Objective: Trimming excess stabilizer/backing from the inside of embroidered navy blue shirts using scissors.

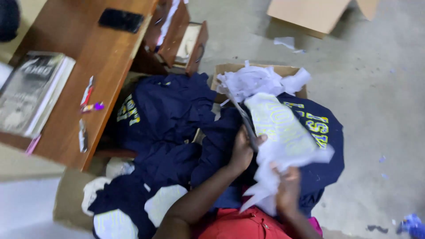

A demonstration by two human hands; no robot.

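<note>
Grey concrete floor [376,110] fills the right side, littered with paper scraps, and a flattened carton [310,15] lies at the top. A wooden desk [102,57] stands at the left with a book [31,90], a dark phone [121,20] and a few small wrappers on it.

The left hand [242,150] is closed around a pair of scissors [245,119], whose blades run up and away from the fingers along the near edge of a white backing sheet [283,132]. The right hand [287,188] pinches the lower part of that same sheet, just below and to the right of the scissors; it is blurred, so the exact finger hold cannot be told. The sheet carries pale yellow lettering and lies over a navy shirt [318,132] with yellow print, spread under both hands.

Beyond the scissor tips, a cardboard box [265,70] holds crumpled white paper [256,82]. More navy shirts [168,110] are heaped to the left of the left hand, beside the desk. A red garment [239,223] shows just beneath the forearms.
</note>
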